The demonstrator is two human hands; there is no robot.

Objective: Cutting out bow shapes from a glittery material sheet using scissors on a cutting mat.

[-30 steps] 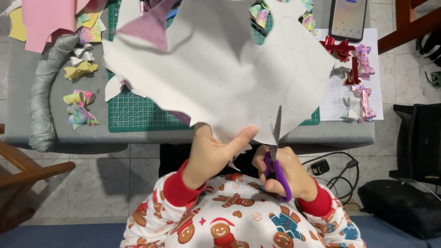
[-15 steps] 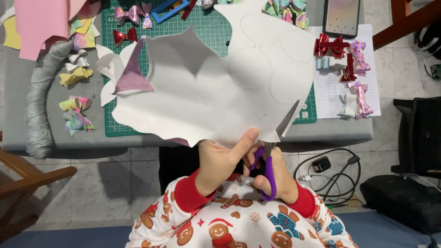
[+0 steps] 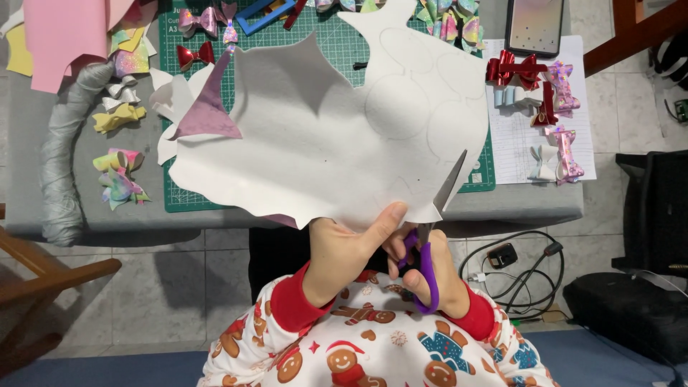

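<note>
My left hand (image 3: pixel 351 247) pinches the lower edge of a large white sheet (image 3: pixel 322 143) with a ragged, cut outline and faint drawn circles; a pink shiny corner (image 3: pixel 208 115) folds over at its left. My right hand (image 3: pixel 430 272) grips purple-handled scissors (image 3: pixel 426 265), whose blade (image 3: pixel 450 188) points up into the sheet's lower right edge. Both hands hover over my lap, in front of the table. The sheet hides much of the green cutting mat (image 3: pixel 215 193).
Grey table (image 3: pixel 516 204) carries several finished bows: red and pink ones on a white paper (image 3: pixel 545 93) at right, pastel ones (image 3: pixel 118 175) at left. A phone (image 3: pixel 534 25) lies top right. Pink sheets (image 3: pixel 64 36) top left. Cables (image 3: pixel 516 269) and a black bag (image 3: pixel 631 301) lie on the floor.
The sheet has lowered and rotated, showing more of the mat and bows behind it. The scissors' blade has advanced into the sheet's lower right edge.
</note>
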